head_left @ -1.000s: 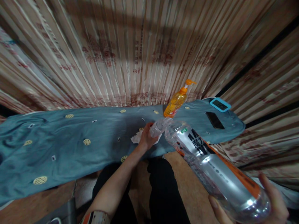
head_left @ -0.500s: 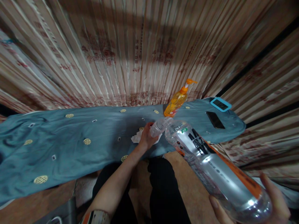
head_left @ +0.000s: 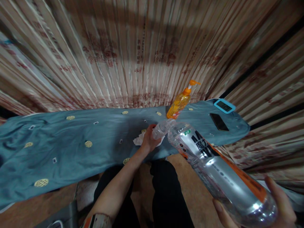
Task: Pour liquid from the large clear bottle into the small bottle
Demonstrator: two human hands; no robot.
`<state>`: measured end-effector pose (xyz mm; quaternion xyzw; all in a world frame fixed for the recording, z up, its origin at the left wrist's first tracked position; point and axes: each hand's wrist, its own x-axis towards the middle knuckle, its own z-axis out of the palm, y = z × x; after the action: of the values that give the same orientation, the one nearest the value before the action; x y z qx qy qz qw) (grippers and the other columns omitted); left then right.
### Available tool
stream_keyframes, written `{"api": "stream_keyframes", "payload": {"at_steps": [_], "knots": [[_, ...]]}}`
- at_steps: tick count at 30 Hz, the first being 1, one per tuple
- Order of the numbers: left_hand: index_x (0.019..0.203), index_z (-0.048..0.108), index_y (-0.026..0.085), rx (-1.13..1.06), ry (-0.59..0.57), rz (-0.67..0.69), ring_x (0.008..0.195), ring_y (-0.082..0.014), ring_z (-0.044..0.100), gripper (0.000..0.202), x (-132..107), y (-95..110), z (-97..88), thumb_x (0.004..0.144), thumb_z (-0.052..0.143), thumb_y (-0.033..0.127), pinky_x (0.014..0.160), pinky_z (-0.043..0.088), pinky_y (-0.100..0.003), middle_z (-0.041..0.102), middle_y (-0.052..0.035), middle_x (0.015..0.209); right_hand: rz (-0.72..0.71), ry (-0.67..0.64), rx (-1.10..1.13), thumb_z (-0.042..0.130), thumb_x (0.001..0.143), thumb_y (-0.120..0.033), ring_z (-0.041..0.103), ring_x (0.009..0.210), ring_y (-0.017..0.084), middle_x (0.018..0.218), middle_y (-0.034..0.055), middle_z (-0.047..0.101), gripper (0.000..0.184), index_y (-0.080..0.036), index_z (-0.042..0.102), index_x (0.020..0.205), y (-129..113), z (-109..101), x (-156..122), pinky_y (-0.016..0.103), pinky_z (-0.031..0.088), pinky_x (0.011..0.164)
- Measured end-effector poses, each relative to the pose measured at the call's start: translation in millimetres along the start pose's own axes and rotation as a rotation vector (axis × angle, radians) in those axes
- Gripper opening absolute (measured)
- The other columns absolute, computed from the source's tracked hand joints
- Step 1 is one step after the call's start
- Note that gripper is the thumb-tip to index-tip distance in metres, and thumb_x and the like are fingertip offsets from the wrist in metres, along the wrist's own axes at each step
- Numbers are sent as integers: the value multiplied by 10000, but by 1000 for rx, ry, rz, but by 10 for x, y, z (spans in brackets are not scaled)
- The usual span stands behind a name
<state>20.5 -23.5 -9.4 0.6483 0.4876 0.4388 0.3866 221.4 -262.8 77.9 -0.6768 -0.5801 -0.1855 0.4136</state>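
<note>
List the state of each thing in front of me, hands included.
Large bottle: tilted, held near its base
Right hand: gripping that base
Clear container: held, at the bottle's neck end
Left hand: closed around it
White tissue: crumpled
Pump bottle: standing
Phone: flat, screen dark
Blue-framed display: showing digits
Cloth: spread, wrinkled

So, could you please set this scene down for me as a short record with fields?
Left hand: the left hand grips a clear plastic piece; whether it is separate from the large bottle is unclear
Right hand: the right hand holds the large bottle near its base
Large bottle: clear, silver-and-orange label, tilted, upper end toward the left hand
By left hand: white crumpled piece
Behind: orange pump bottle, upright
Right end: blue-framed display, dark phone-like device
Surface: blue-green patterned cloth
</note>
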Motion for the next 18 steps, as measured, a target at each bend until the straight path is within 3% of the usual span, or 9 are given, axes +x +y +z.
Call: {"api": "stream_keyframes", "payload": {"at_steps": [4,11,15,18], "knots": [[1099,541,243,-2,7,12,1056,-272,649,542,4,-18,5,633,773,92,975,527,-437,665,-55,1104,66,-31,-1,872,589,-546,533,1237,420,1415,166,498,1176,-219,297,1562,-22,-2,-12,658,484,992],[1105,540,258,0,7,16,1064,-279,648,548,8,-50,15,633,775,111,981,526,-461,668,-40,1100,81,8,-44,854,606,-577,459,1339,474,1483,168,468,1122,-220,351,1544,-26,-5,-22,732,328,1115],[1112,530,238,7,4,7,1072,-271,648,547,9,-49,16,636,769,117,987,519,-448,659,-54,1117,91,-24,-12,906,515,-551,523,1268,463,1464,143,487,1240,-298,292,1562,-11,1,-26,730,430,1027],[1112,527,229,14,2,7,1070,-267,648,548,9,-40,13,635,764,102,985,519,-445,659,-54,1117,62,-44,2,906,526,-532,587,1176,421,1433,159,506,1249,-262,274,1569,7,-3,-22,696,475,987]]}}
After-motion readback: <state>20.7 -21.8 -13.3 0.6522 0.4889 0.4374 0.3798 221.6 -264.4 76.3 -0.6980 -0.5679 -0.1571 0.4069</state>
